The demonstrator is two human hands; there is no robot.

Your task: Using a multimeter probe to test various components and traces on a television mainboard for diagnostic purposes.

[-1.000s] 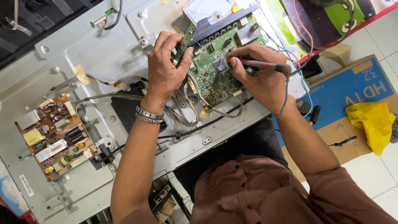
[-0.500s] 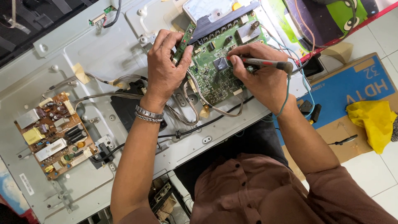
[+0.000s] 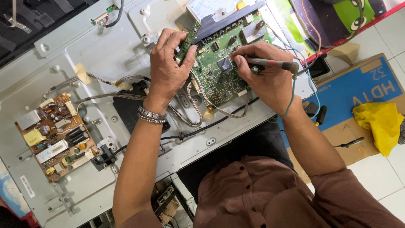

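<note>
Brown power board (image 3: 52, 137) at far left on grey metal back panel (image 3: 105, 55), untouched. Left hand (image 3: 166, 71) pinches small green strip board (image 3: 188, 40) upright between thumb and fingers, just beside main green circuit board (image 3: 219, 67). Right hand (image 3: 265, 80) closed round red-and-grey probe (image 3: 270, 63), tip seemingly on chip area, contact point hidden. Risk: tip slipping across close pins, bridging them; loose grey wire bundle (image 3: 185, 114) snagging wrist. Yellow cloth (image 3: 382, 124) on cardboard, far right.

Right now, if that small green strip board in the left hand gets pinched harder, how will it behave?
The small green strip board looks thin and narrow, so probably light and somewhat bendable. The left hand holds it by fingertips only, so it may twist.
</note>
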